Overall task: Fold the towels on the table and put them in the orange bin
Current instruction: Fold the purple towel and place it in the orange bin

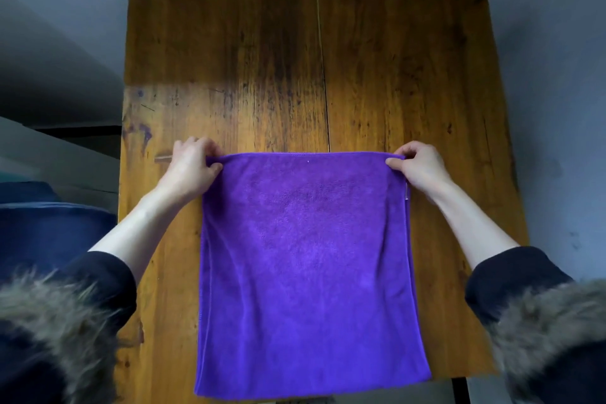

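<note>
A purple towel [308, 272] lies spread on the wooden table [295, 69], its near edge hanging a little over the table's front. My left hand [190, 167] pinches the towel's far left corner. My right hand [419, 167] pinches the far right corner, where a small white tag shows on the right hem. The far edge is stretched straight between both hands. No orange bin is in view.
The table's far half is bare wood with a seam down the middle. A dark blue object [49, 229] sits left of the table. Grey floor surrounds the table. Fur-trimmed dark sleeves fill the lower corners.
</note>
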Tool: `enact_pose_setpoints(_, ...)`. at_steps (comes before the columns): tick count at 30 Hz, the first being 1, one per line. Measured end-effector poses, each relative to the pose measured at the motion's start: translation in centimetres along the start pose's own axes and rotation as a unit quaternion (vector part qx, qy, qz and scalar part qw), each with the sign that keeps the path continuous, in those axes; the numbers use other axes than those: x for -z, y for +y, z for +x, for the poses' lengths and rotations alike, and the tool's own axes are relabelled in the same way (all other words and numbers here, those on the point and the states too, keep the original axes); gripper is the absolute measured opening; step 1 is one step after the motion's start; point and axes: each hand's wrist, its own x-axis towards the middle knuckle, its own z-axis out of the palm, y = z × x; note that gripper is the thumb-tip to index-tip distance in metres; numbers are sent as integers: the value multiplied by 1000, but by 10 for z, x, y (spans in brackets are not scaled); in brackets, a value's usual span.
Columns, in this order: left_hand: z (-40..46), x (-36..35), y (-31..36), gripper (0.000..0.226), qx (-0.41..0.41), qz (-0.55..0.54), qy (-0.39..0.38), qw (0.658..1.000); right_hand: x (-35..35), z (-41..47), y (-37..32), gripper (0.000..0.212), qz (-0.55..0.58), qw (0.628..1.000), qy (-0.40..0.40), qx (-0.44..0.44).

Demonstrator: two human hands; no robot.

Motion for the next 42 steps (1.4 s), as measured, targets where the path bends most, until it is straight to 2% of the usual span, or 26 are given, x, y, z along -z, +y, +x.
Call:
enact_pose_setpoints(5,-7,-1,1,22,-1,-32,-18,999,1,-12,-1,9,-60,998,-18,26)
enact_pose_setpoints(8,-17,8,-1,20,-12,-25,-62,998,8,-18,-1,11,-67,998,-6,16)
enact_pose_setpoints(9,-21,14,-1,18,-11,-36,-71,997,12,-20,-3,12,-39,999,-1,6)
enact_pose_setpoints(11,-27,31,0,15,-10,-74,-71,995,22,-29,-7,15,99,995,-2,-26)
enact_pose_setpoints(14,-40,61,4,23,-41,-120,-69,989,40,-51,-14,20,313,948,3,-61)
enact_pose_setpoints(17,-63,94,10,28,-68,-162,-83,981,61,-80,-25,7,393,917,-4,-59)
enact_pose_setpoints(19,-79,118,14,26,-80,-167,-84,979,78,-97,-38,10,424,904,-7,-42)
enact_pose_setpoints(24,-106,185,30,21,-109,-147,10,983,132,-130,-94,13,425,902,-23,68)
enact_pose_setpoints(27,-115,230,40,25,-129,-173,63,975,171,-146,-132,13,415,900,-16,131)
enact_pose_setpoints(30,-125,271,54,24,-154,-206,111,960,205,-161,-168,13,435,882,-4,182)
enact_pose_setpoints(37,-144,344,72,18,-187,-259,219,922,254,-195,-225,12,475,842,31,253)
enact_pose_setpoints(42,-153,369,79,17,-184,-308,247,900,269,-209,-246,9,509,813,38,278)
